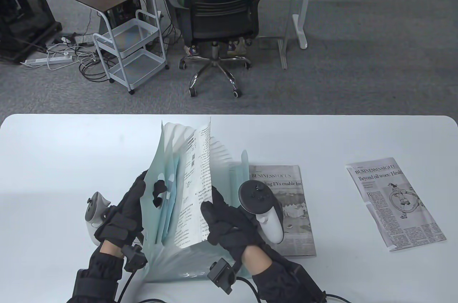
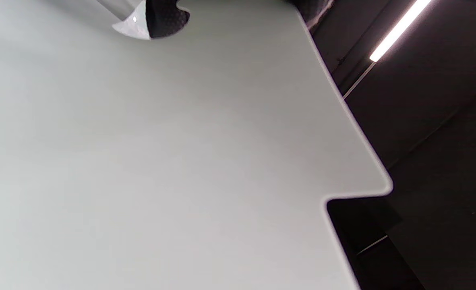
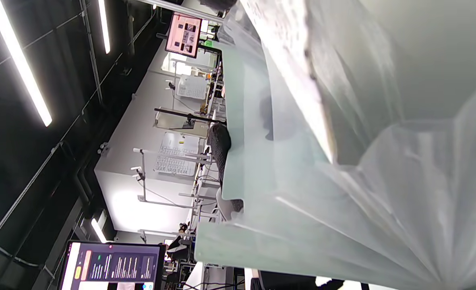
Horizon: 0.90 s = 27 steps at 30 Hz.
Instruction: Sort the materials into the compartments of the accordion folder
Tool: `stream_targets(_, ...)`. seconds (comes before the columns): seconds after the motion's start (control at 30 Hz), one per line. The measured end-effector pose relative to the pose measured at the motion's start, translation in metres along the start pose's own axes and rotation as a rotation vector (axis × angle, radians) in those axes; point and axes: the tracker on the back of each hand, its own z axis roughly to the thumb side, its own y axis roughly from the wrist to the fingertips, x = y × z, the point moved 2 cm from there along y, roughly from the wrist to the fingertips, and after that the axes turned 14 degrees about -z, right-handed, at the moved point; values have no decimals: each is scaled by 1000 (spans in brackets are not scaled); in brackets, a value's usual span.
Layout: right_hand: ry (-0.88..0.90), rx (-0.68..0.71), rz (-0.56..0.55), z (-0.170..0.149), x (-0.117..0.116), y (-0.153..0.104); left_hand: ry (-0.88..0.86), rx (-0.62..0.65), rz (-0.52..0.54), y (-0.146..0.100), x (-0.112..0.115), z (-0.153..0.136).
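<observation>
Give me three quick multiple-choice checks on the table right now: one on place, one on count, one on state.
1. Where is the printed sheet?
A. flat on the table
B. upright in the accordion folder
C. on the chair

2. How many newspapers lie on the table?
A. one
B. two
C. four

3. What is the right hand doing?
A. gripping the sheet's edge
B. resting open on the table
C. lifting a newspaper

Answers: 1 B, the sheet stands among the fanned pockets. 2 B, one newspaper beside the folder, another further right. 3 A, fingers curl round the sheet while the left hand holds the folder's front.
</observation>
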Motion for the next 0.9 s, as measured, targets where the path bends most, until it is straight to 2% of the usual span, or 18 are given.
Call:
stream_targets(0.2, 3, 27, 38, 2, -6, 2, 2, -1, 1, 0, 0, 0)
stream_targets(0.33, -9, 10, -2, 2, -9, 1, 1, -1, 1, 0, 0, -1)
stream_targets(0.9, -73, -24, 17, -3, -32, 14, -2, 2, 3, 0, 0, 0)
